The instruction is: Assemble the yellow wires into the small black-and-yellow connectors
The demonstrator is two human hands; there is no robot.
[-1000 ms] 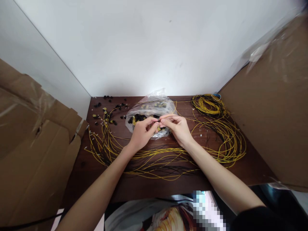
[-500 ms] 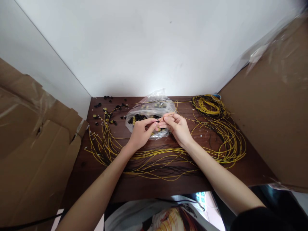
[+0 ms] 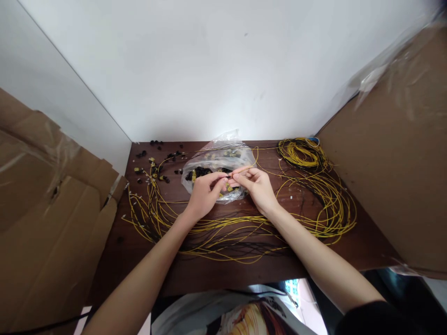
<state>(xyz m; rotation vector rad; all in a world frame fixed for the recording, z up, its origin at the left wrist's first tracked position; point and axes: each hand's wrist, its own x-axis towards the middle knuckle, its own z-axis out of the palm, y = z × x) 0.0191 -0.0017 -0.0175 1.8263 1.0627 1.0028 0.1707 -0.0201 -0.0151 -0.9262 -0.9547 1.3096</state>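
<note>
My left hand (image 3: 206, 191) pinches a small black connector (image 3: 228, 176) between thumb and fingertips. Meeting it from the other side, my right hand (image 3: 256, 186) grips a thin yellow wire (image 3: 249, 167) close to its end. The fingertips nearly touch, and where the wire meets the connector is too small to make out. Under both hands lies a clear plastic bag (image 3: 228, 197) with black and yellow connectors inside. A long bundle of yellow and black wires (image 3: 230, 223) runs across the table beneath my forearms.
Loose black and yellow connectors (image 3: 162, 177) lie at the table's back left, near white-tipped wire ends. A coil of wire (image 3: 302, 153) sits at the back right. Cardboard stands on the left (image 3: 52, 209) and right (image 3: 391, 153); a white wall (image 3: 223, 70) closes the back.
The right hand's fingertips have shifted slightly left and down, closer to the connector. My left hand has stayed almost still.
</note>
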